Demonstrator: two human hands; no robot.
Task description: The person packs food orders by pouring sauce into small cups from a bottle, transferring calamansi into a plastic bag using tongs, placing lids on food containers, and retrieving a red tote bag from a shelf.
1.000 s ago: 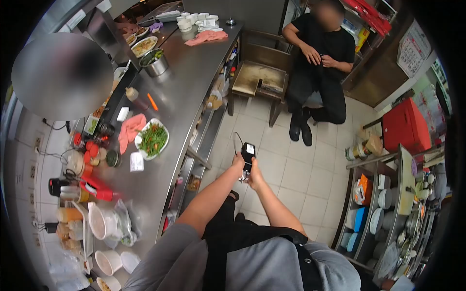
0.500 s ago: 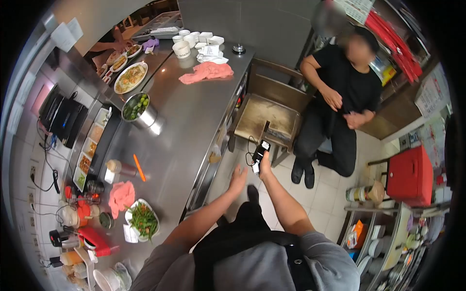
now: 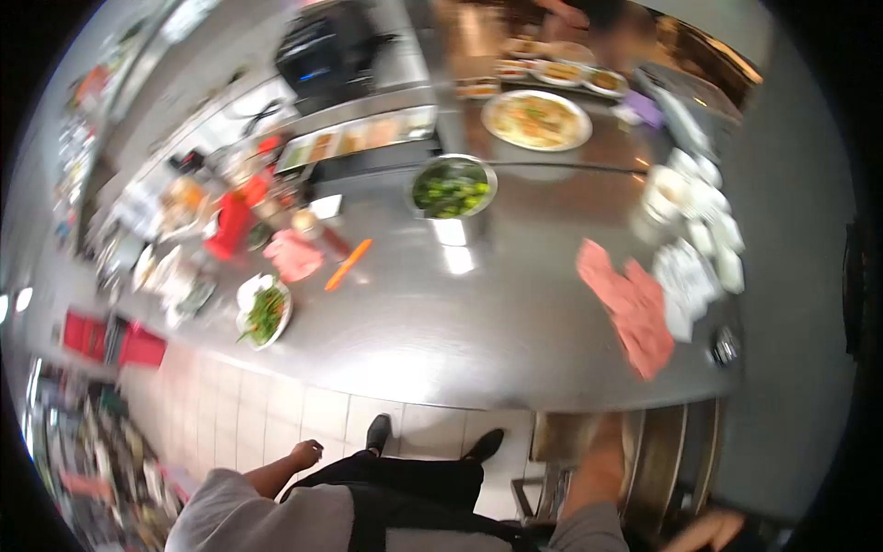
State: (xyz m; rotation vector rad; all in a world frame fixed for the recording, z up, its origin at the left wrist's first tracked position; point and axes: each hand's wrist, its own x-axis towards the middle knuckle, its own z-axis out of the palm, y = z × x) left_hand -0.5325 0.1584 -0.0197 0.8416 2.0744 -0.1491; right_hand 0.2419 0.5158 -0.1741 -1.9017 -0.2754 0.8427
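My left hand [image 3: 307, 452] hangs low beside my body, over the tiled floor. Its fingers look loosely bent and a little apart, with nothing visible in them. On the other side, my right hand [image 3: 607, 429] reaches down by the wooden chair [image 3: 559, 436], just below the counter's front edge. Blur and the edge hide its fingers, so what it holds does not show. The steel counter [image 3: 386, 368] spans the view ahead of me. Nearest to my right arm on it lies a pink cloth [image 3: 635, 308], with a metal call bell [image 3: 724, 346] to its right.
A metal pot of greens [image 3: 452, 189] and a noodle plate [image 3: 537, 120] stand farther back. To the left are a green vegetable plate [image 3: 265, 311], an orange stick-like item [image 3: 348, 265] and a squeeze bottle [image 3: 320, 232]. Another person's hand [image 3: 713, 531] shows at bottom right.
My view has swung round to face the counter. The black device with a cable, held in my right hand before, is out of sight. My left hand has dropped to my side.
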